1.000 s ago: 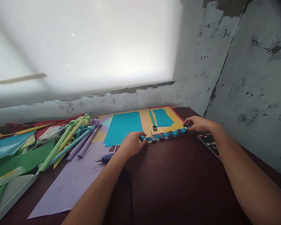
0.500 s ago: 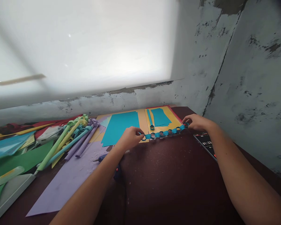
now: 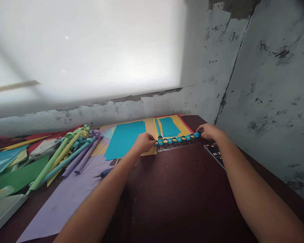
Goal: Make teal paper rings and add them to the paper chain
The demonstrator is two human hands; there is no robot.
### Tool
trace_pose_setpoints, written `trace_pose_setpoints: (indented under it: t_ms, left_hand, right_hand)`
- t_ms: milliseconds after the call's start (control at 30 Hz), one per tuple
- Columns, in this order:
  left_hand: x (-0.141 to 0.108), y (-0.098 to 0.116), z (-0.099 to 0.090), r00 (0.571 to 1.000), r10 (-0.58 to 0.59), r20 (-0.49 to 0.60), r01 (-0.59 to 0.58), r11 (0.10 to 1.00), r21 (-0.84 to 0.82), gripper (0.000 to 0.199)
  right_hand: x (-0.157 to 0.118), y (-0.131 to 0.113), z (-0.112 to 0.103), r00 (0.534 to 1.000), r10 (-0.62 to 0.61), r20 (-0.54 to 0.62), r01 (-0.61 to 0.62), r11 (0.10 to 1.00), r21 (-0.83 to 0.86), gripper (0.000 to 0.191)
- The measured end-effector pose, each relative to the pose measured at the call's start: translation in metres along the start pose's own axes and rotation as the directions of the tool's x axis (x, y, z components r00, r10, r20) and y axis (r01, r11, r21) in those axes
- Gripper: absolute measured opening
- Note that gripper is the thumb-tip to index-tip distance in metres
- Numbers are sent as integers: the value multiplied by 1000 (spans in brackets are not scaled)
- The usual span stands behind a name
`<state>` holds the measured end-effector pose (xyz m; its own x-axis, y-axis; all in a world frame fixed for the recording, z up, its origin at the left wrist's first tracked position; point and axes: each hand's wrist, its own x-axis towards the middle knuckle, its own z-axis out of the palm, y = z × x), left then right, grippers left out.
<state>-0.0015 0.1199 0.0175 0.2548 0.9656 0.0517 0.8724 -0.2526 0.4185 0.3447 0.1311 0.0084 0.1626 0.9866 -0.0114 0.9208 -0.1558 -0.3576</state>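
Note:
A blue paper chain of several linked rings stretches between my two hands. My left hand pinches its left end. At the other end, the fingers of my right hand close on the last ring. The chain runs nearly straight, along the front edge of a yellow sheet. Just behind its left part lies a rolled blue paper tube. Cut blue paper pieces lie beside the tube. Larger blue sheets are beyond my left hand.
A phone lies by my right forearm. Left of my left forearm, a blue glue gun rests on purple paper. Rolled paper tubes with curled ends and green paper crowd the left side. A wall rises behind.
The view has shifted a little to the right. Both hands still hold the chain's ends, and the chain now hangs less and looks straighter, slightly farther up the table.

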Motion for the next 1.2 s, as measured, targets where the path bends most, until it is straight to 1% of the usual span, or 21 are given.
trace_pose_setpoints:
  t_ms: [100,200,267,333,433,467,500,533,567,633,700,767,867,967,1033,1100,1200]
  left_hand:
    - [1,-2,1,1000,-2,9,2,1000,16,26]
    - [-1,-7,-4,1000,-2,20,2,1000,23,27]
    - [-4,-12,-12,1000,-12,21,11,999,35,29]
    - [-11,-20,-22,1000,-26,-3,26,998,61,32]
    - [-27,-34,-37,998,-68,-16,69,990,119,38]
    - [-32,-39,-41,997,-79,-11,79,987,139,43]
    - [-37,-44,-43,997,-79,2,78,984,159,53]
    - [-42,-49,-43,996,-65,56,53,979,196,67]
    - [-45,-54,-43,994,-50,98,27,975,219,78]
    - [-48,-63,-40,990,-55,131,19,964,264,93]
    - [-47,-71,-36,986,-74,147,29,958,284,93]
    - [-45,-77,-33,987,-65,147,21,958,287,88]
    - [-42,-82,-33,995,-14,102,-18,953,302,75]
    - [-41,-81,-33,999,17,48,-31,949,313,55]
    - [-41,-78,-32,999,39,19,-43,953,300,50]
    - [-43,-76,-30,998,67,16,-69,957,284,52]
    - [-46,-74,-28,996,67,62,-82,953,291,64]
  right_hand:
    - [-1,-1,1,1000,6,10,-6,1000,0,42]
    - [-5,-3,-1,1000,24,18,-24,1000,-7,48]
    - [-8,-5,-5,999,35,7,-35,999,-14,50]
    - [-13,-9,-11,999,38,-24,-39,999,-19,52]
    - [-23,-23,-19,996,1,-87,-2,1000,-14,53]
    - [-27,-30,-20,994,-29,-108,28,1000,-9,50]
    - [-31,-39,-20,983,-89,-164,89,996,-7,44]
    - [-36,-48,-18,969,-133,-209,136,991,-2,38]
    - [-41,-58,-15,957,-176,-231,184,983,14,34]
    - [-49,-77,-6,932,-263,-249,280,959,34,31]
    - [-57,-93,6,902,-352,-250,374,927,44,27]
    - [-62,-104,16,860,-452,-237,476,877,57,25]
    - [-67,-112,24,821,-524,-228,552,830,79,21]
    - [-70,-115,27,812,-536,-230,567,818,94,20]
    - [-71,-117,27,813,-540,-220,569,816,98,19]
    - [-72,-119,28,814,-543,-206,569,816,99,18]
    - [-75,-121,29,817,-545,-190,569,816,103,19]
